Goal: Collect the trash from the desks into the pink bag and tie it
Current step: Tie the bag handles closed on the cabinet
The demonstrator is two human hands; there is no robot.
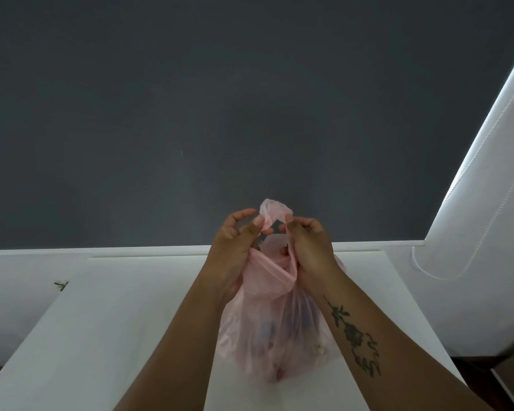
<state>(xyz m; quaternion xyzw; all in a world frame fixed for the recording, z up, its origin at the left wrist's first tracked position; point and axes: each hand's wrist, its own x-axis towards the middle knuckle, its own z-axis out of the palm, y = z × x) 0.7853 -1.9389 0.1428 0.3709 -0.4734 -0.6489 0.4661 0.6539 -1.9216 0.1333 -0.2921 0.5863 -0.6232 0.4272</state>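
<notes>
Both hands are raised at the centre of the frame, above the far edge of the white desk (125, 321). One twisted handle of the pink bag (267, 330) is pinched by the left hand (235, 247); the other handle is pinched by the right hand (309, 247). A crossed fold is formed between the two wrists. Below the hands, the filled bag body is seated on the desk, between the forearms. Blurred trash is visible through the plastic.

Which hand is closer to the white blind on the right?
Right. The right hand, pinching the top of the pink bag, sits on the side toward the white blind; the left hand pinches the same top, farther away across the bag.
</notes>
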